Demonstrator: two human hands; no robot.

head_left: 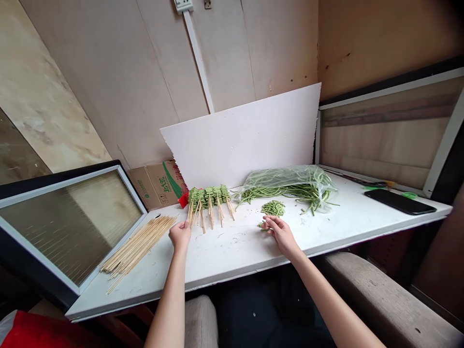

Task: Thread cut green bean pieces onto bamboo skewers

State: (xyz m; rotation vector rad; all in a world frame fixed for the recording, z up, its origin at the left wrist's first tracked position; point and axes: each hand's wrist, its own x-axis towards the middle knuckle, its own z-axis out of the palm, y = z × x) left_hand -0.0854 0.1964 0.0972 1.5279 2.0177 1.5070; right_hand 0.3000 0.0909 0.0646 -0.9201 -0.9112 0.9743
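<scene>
My left hand (180, 235) is closed, its thumb and finger pinching the lower end of a bamboo skewer (190, 216) at the left side of the threaded bundles. Green bean pieces (217, 194) are packed on the upper parts of those skewers, which lie in several groups. Over on the right, my right hand (280, 234) curls its fingers onto a few cut bean pieces (260, 225), partly hidden by the fingertips. Just behind it lies a small heap of cut long beans (273, 208).
Bare bamboo sticks (139, 244) lie at the left. A clear plastic bag of long beans (286, 183) rests at the back. A black phone (400, 201) lies far right. Behind stand a white board (246, 140) and a cardboard box (154, 183); framed glass panels (76, 224) flank the table (232, 258).
</scene>
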